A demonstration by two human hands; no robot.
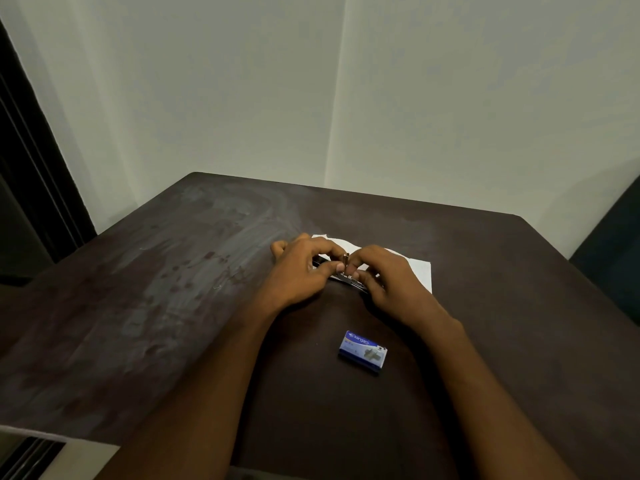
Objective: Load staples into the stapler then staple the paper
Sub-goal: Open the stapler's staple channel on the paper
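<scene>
A small black and metal stapler (346, 278) lies on the dark table, mostly hidden between my hands. My left hand (301, 271) grips its left end with fingers curled over it. My right hand (388, 278) holds its right end, and its fingertips pinch a small metal piece (345, 258) that sticks up from the middle. White paper (420, 271) lies under and behind both hands. A blue staple box (362, 351) rests closed on the table nearer to me, between my forearms.
The dark brown table (173, 306) has a smudged surface on its left half. White walls meet in a corner behind it. A dark chair back (616, 258) stands at the right edge, and a dark doorway (27, 168) at the left.
</scene>
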